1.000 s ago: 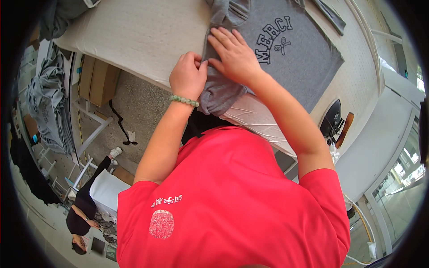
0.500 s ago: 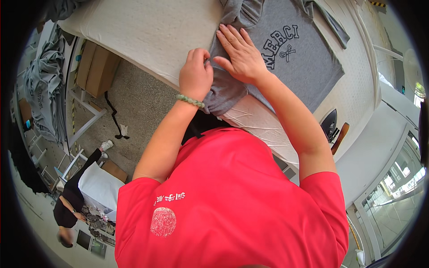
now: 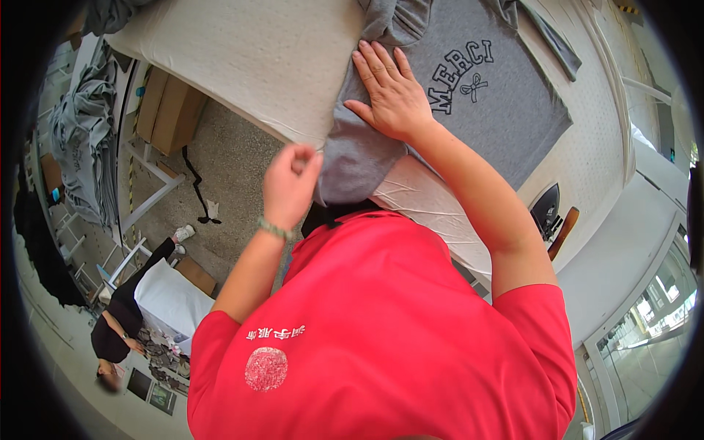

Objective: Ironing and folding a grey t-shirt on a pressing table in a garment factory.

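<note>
A grey sweatshirt with dark outlined lettering and a small bow motif lies on a pale padded table. My right hand rests flat on its left part, fingers stretched out and slightly apart. Just left of the sweatshirt's hanging edge, my left hand is closed in a pinch and slightly smeared by motion. Whatever its fingertips may hold is too small to make out. A bracelet of green beads circles my left wrist. Below my right hand, part of the grey cloth droops over the table's near edge.
An iron with a brown handle sits on the pale table at the right. Grey garments hang in a pile at the left, by cardboard boxes. Another person is at lower left, near a white-covered box.
My left hand has moved left and toward me, away from the sweatshirt's side. The cloth there now hangs smoother. My right hand stays almost in place.
</note>
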